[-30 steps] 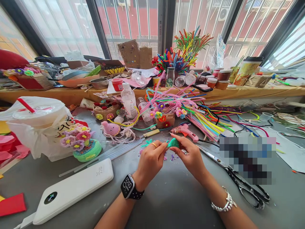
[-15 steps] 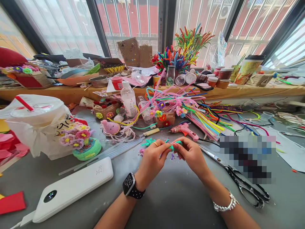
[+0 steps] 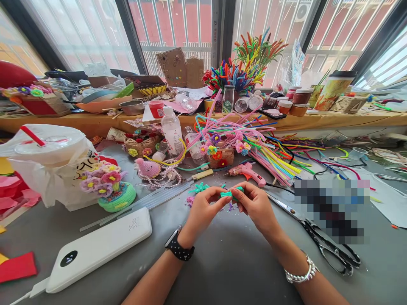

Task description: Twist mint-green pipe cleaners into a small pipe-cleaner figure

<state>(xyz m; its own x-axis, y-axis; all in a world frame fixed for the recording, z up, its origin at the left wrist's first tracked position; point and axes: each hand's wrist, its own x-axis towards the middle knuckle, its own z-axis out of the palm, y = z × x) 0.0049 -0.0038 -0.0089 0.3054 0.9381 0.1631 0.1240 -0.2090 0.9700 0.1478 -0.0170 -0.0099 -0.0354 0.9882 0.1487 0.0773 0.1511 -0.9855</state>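
Note:
My left hand [image 3: 205,207] and my right hand [image 3: 252,204] meet above the middle of the grey table. Between their fingertips is a folded piece of green pipe cleaner [image 3: 226,194], pinched from both sides. Its exact shape is partly hidden by my fingers. Just beyond my left hand lies a green pipe-cleaner flower [image 3: 199,187], with a small pink-purple one [image 3: 190,201] nearby. Purple bits are scattered under my hands. A pink glue gun [image 3: 248,172] rests on the table behind my right hand, and large scissors [image 3: 313,233] lie to its right.
On the left are a white power bank [image 3: 101,250], a bagged drink cup [image 3: 51,165] and a green pot of crocheted flowers [image 3: 117,198]. Clear glue sticks [image 3: 152,199] lie beside them. Bundled pipe cleaners [image 3: 270,159] spread behind the glue gun. A cluttered ledge [image 3: 104,123] runs along the windows.
My left wrist has rotated, turning the watch face away. The fingers of my left hand have shifted, showing more of the green pipe cleaner. The view has moved slightly.

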